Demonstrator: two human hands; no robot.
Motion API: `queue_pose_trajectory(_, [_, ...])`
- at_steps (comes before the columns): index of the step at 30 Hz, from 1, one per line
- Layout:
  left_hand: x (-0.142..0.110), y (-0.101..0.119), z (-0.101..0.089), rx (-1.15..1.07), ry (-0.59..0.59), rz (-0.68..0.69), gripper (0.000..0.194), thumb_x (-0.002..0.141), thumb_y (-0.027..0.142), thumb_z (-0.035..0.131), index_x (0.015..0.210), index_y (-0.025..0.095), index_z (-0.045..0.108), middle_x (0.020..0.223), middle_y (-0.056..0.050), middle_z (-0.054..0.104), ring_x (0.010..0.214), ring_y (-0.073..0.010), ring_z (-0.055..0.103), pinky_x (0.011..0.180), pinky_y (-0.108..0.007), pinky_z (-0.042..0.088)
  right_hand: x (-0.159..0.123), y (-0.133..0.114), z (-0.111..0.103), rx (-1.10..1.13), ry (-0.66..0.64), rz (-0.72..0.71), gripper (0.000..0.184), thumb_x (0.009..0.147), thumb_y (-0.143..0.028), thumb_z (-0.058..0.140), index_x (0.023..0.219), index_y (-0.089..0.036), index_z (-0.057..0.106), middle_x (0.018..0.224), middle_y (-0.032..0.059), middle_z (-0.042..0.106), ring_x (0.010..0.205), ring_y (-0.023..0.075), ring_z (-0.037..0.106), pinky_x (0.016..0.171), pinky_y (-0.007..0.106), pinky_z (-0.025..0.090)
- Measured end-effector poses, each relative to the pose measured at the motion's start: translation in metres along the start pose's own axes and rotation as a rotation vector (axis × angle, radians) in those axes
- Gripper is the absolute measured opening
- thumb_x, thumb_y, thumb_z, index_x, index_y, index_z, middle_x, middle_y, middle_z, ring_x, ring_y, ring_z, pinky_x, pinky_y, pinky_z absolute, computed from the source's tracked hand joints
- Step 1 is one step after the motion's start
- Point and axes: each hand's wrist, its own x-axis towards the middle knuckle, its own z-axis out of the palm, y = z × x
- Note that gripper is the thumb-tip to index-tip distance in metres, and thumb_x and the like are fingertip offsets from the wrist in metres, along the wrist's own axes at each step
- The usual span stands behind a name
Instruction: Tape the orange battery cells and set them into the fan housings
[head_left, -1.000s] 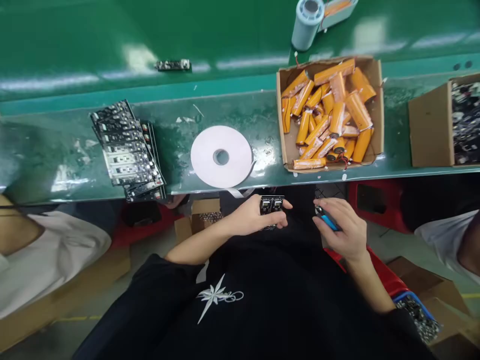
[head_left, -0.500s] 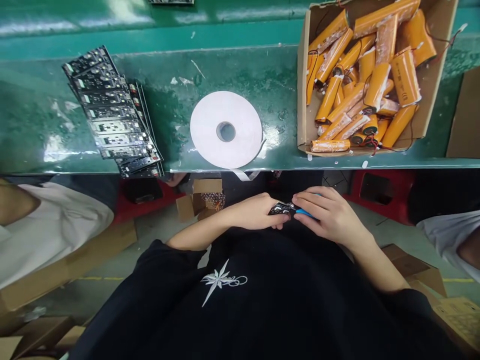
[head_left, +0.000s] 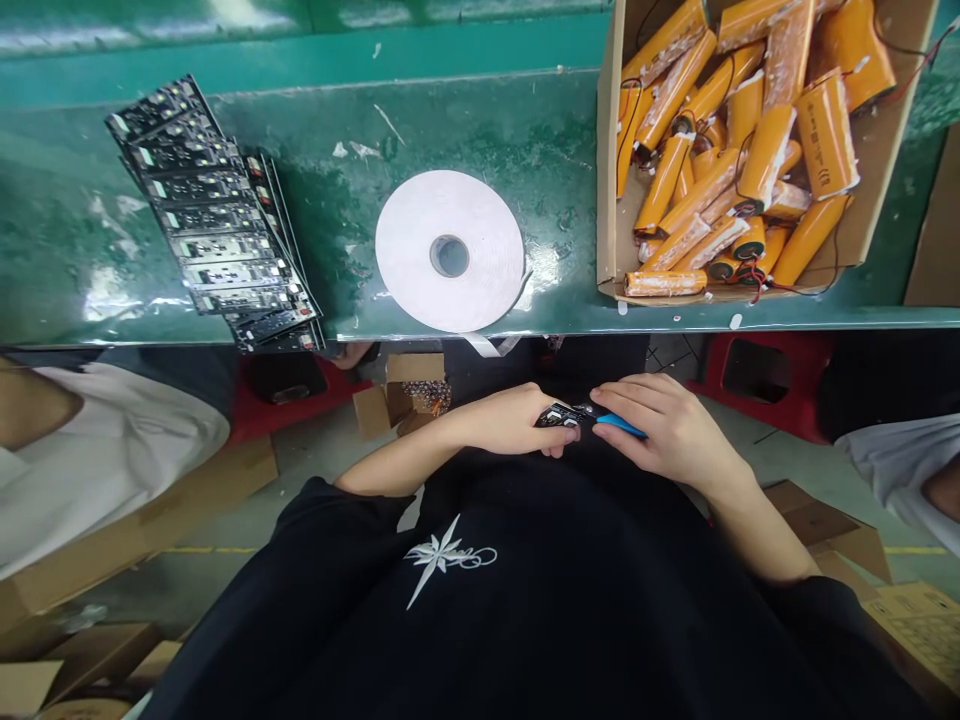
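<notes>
My left hand (head_left: 517, 422) is closed on a small black circuit board (head_left: 556, 416) with white markings, its thumb lying along the lower side. Close on its right, my right hand (head_left: 656, 425) is wrapped round blue-handled cutting pliers (head_left: 621, 425). The metal jaws of the pliers are at the right end of the board; whether they touch it I cannot tell. Both hands are in front of my dark shirt, below the bench edge. Fingers hide much of the board and part of the pliers' handles.
On the green bench (head_left: 330, 210) lie a stack of black circuit boards (head_left: 202, 210) and a white roll of tape (head_left: 412, 240). A cardboard box (head_left: 607, 200) holds many orange battery packs (head_left: 765, 155). People sit on both sides. An open carton (head_left: 371, 415) stands under the bench.
My right hand has shifted slightly right, and more of the lower blue handle shows. My left hand keeps its hold on the board. The view has moved a little.
</notes>
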Motion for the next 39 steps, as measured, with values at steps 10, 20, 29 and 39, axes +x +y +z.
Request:
queue_pose_trajectory(10, [0.0,-0.004,0.0,-0.012,0.006,0.0,0.028,0.105,0.03,0.064,0.084,0.018,0.077,0.08,-0.001,0.082,0.072,-0.0123,0.076,0.075,-0.021,0.053,-0.003,0.0,0.003,0.043,-0.05,0.013,0.026,0.111,-0.032,0.065,0.128,-0.015,0.074,0.119,0.0128,0.083,0.101,0.0273,0.079,0.084,0.042,0.064])
queue_pose_trajectory(20, [-0.001,-0.006,0.002,-0.113,0.024,0.004,0.023,0.103,0.026,0.063,0.087,0.017,0.076,0.077,0.0,0.081,0.069,-0.0115,0.073,0.074,-0.02,0.054,-0.002,0.0,0.005,0.061,-0.056,0.031,0.028,0.111,-0.032,0.065,0.13,-0.014,0.074,0.121,0.015,0.082,0.105,0.0291,0.08,0.088,0.046,0.067])
queue_pose_trajectory(29, [0.0,-0.008,0.0,-0.23,-0.16,0.006,0.03,0.103,0.04,0.065,0.086,0.018,0.076,0.073,-0.001,0.078,0.065,-0.0115,0.068,0.071,-0.021,0.053,-0.005,0.013,0.01,0.472,-0.181,0.123,0.032,0.111,-0.033,0.063,0.137,-0.02,0.078,0.12,0.0133,0.084,0.102,0.0249,0.082,0.092,0.036,0.068])
queue_pose_trajectory(39, [0.009,-0.016,-0.003,-0.529,-0.396,0.022,0.052,0.091,0.07,0.079,0.095,0.018,0.077,0.074,-0.006,0.079,0.069,-0.0167,0.072,0.073,-0.027,0.059,-0.012,0.034,0.065,1.453,-0.365,0.251,0.047,0.109,-0.053,0.067,0.12,-0.01,0.083,0.081,0.007,0.076,0.059,0.0106,0.057,0.056,0.024,0.05])
